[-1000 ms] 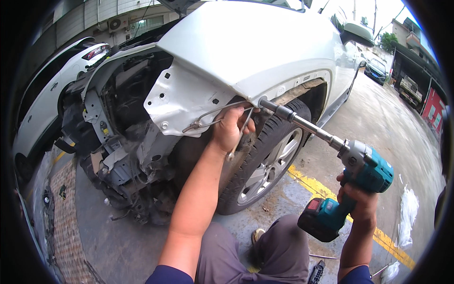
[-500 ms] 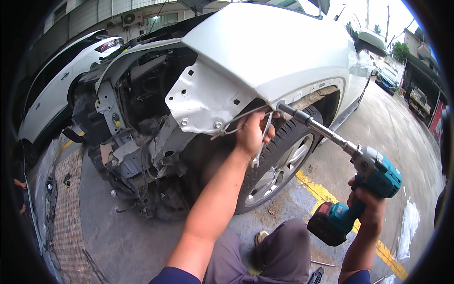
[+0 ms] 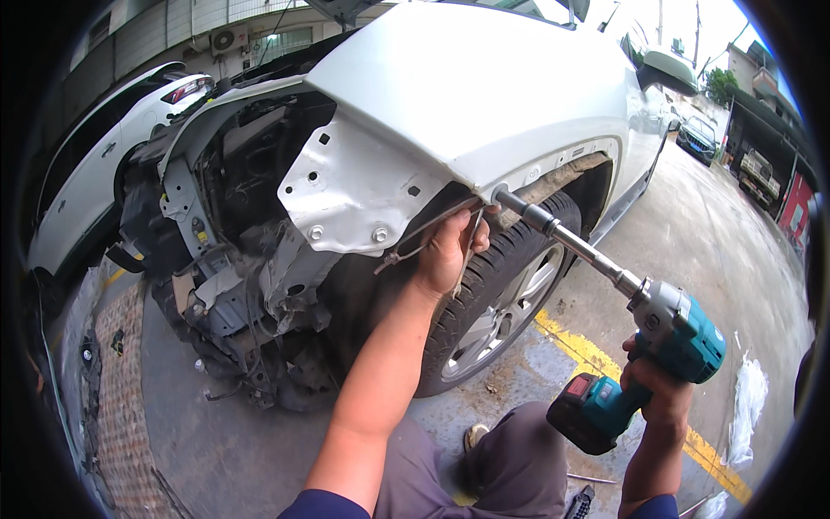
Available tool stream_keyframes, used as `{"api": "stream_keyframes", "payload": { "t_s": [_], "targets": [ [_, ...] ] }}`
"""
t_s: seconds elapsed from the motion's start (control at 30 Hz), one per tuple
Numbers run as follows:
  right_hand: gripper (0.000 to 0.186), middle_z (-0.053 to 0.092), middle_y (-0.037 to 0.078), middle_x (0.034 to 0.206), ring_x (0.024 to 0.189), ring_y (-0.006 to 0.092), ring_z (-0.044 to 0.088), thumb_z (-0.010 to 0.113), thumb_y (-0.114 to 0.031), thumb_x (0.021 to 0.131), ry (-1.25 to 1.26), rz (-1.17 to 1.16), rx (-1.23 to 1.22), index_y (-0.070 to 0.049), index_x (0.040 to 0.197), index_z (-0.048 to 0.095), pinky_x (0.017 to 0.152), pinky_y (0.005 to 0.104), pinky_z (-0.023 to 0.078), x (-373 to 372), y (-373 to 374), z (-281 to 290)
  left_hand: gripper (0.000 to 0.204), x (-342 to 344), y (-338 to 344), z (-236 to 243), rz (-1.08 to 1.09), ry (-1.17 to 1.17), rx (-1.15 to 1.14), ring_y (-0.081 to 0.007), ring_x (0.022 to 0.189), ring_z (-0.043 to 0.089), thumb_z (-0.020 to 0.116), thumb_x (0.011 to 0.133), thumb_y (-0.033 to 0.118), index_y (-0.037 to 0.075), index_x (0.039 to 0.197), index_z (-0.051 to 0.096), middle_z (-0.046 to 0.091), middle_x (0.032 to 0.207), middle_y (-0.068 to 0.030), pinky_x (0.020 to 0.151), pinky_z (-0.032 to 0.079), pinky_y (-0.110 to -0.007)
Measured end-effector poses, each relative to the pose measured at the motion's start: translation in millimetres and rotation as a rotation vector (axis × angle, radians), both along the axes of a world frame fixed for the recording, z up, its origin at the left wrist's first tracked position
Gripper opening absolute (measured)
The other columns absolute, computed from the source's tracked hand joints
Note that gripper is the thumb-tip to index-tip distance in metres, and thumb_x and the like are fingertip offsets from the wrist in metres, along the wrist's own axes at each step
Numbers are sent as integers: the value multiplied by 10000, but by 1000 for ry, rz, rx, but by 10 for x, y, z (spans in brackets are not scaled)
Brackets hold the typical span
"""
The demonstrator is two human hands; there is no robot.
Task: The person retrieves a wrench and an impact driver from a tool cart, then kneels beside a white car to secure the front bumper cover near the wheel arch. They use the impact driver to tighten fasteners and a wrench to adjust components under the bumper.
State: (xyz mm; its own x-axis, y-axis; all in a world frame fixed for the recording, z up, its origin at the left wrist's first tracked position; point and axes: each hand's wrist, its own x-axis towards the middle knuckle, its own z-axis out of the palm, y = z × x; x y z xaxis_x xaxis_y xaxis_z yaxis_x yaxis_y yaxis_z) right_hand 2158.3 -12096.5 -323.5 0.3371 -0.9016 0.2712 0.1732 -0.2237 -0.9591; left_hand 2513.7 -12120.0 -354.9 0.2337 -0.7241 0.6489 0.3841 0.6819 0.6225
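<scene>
My right hand (image 3: 661, 389) is wrapped round the handle of a teal cordless impact wrench (image 3: 683, 333) with a dark battery at its base. From its nose a long extension bar (image 3: 592, 257) reaches left and up, and the socket (image 3: 510, 201) at its tip meets the lower front corner of a white fender (image 3: 484, 95). Just below that corner, my left hand (image 3: 447, 251) has its fingers closed round a slim grey metal piece (image 3: 472, 246), whose kind I cannot make out. A thin strand runs left from these fingers beneath the bare metal bracket (image 3: 346, 190).
The car's front is stripped, with dark parts and wiring (image 3: 233, 294) exposed on the left. A tyre (image 3: 510, 303) stands behind my left hand. Another white car (image 3: 95, 164) is at far left, a patterned mat (image 3: 121, 372) on the floor, white plastic film (image 3: 745, 411) at right.
The view has shifted slightly, moving the car leftward in the picture. The socket stays at the fender corner, and both hands keep their grip. The slim metal piece shows less below my left hand.
</scene>
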Motion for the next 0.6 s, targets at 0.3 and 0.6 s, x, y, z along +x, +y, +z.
{"api": "stream_keyframes", "payload": {
  "t_s": [0.3,0.6],
  "targets": [
    [538,620,149,946,640,197,600,617,45,650,28,3,28,26,1181,536,524,307,505,-29,-79,79,276,36,6,52,27,-49,83,-86,728,520,552,909,38,10,1179,604,635,1039,-64,678,455,-239],
    [630,653,114,1050,808,158,593,650,57,667,132,18,-61,-41,1275,519,645,284,497,-123,-148,70,240,-7,18,93,-33,24,43,-96,754,520,537,961,158,25,1141,622,637,1005,-73,671,451,-257]
  ]
}}
